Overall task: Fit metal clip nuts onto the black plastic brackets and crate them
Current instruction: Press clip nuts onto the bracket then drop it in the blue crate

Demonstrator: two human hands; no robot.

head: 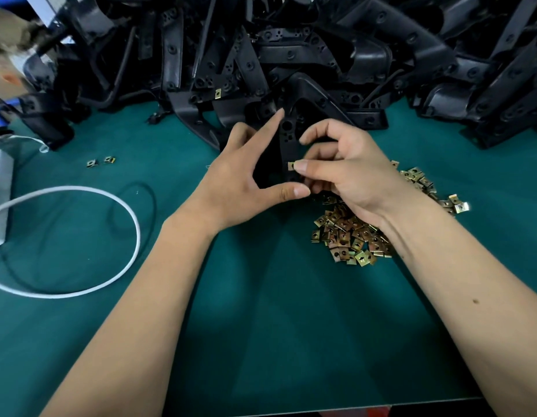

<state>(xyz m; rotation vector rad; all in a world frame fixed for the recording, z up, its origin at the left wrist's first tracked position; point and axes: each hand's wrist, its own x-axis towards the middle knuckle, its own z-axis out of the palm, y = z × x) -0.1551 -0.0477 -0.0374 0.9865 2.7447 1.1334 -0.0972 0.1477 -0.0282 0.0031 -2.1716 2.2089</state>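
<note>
Now the right hand (348,170) pinches a clip nut (290,166) against the bracket (288,139) that the left hand (246,179) grips — best slide it on square over the hole.

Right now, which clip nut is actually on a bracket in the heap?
The lone clip nut clipped to a bracket at the heap's front, left of centre; the others lie loose on the mat.

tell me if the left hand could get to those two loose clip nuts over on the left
Probably yes. The two loose clip nuts lie on bare green mat, but the left hand holds the bracket and would have to let go first.
</note>
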